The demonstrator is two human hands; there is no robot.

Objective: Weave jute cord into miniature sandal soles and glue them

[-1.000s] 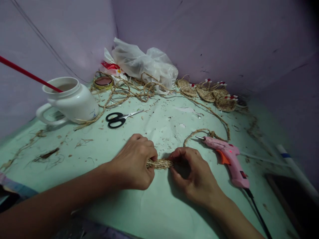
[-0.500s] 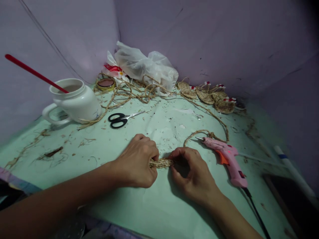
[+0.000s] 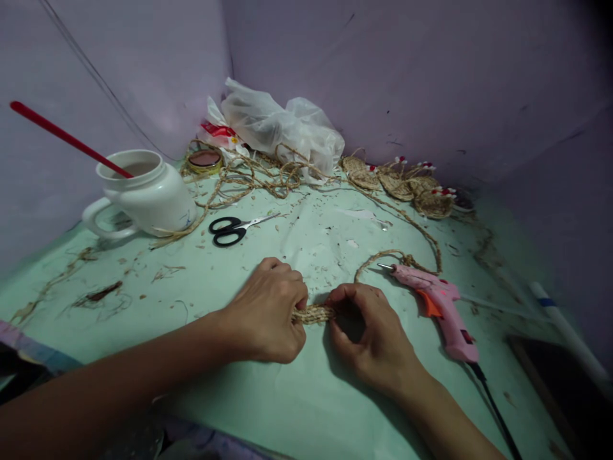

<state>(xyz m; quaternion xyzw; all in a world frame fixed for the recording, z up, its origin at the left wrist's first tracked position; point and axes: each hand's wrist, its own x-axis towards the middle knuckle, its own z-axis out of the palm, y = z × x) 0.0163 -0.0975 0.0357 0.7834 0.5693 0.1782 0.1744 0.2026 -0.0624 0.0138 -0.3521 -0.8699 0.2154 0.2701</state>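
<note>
A small flat piece of coiled, braided straw rope (image 3: 313,314) is held just above or on the green table cover. My left hand (image 3: 272,313) is closed around its left end, hiding that part. At the right end, the thumb and fingertips of my right hand (image 3: 366,326) pinch it, the palm curved away from it. From behind my right hand a length of straw rope (image 3: 376,259) runs up and back toward the far side. To the right of that hand lies a pink glue gun (image 3: 431,287) with an orange trigger, its metal tip pointing left.
Black-handled scissors (image 3: 230,231) lie beyond my left hand. A white mug (image 3: 156,198) with a red stick (image 3: 67,136) stands at left. Behind are loose rope, a plastic bag (image 3: 287,124) and woven straw pieces (image 3: 395,182) with red-and-white bits. A dark flat object (image 3: 550,377) sits at right.
The view has shifted slightly, so the mug and scissors appear a little farther right. My left hand has moved slightly right, nearer my right hand; both keep hold of the braided piece.
</note>
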